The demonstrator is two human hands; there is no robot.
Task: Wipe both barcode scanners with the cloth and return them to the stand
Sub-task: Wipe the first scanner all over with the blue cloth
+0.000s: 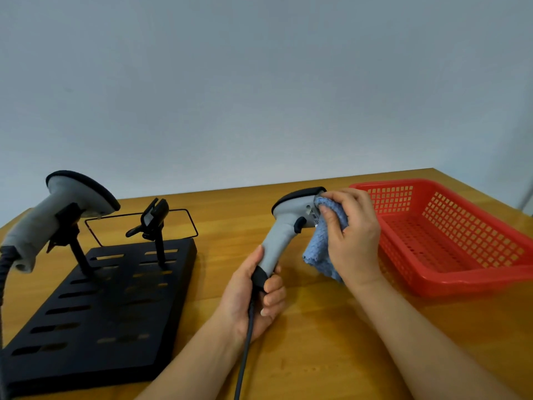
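Observation:
My left hand (256, 295) grips the handle of a grey barcode scanner (284, 226), holding it upright above the wooden table. Its dark cable (245, 347) hangs down past my wrist. My right hand (352, 235) presses a blue cloth (320, 252) against the front face of the scanner's head. A second grey scanner (54, 215) rests in the left holder of the black slotted stand (98, 313) at the left. The stand's right holder (154, 217) has nothing in it.
A red plastic basket (450, 238) stands at the right, just beyond my right hand. A thin black outlined rectangle (141, 226) is marked on the table behind the stand. A grey wall rises behind the table's far edge.

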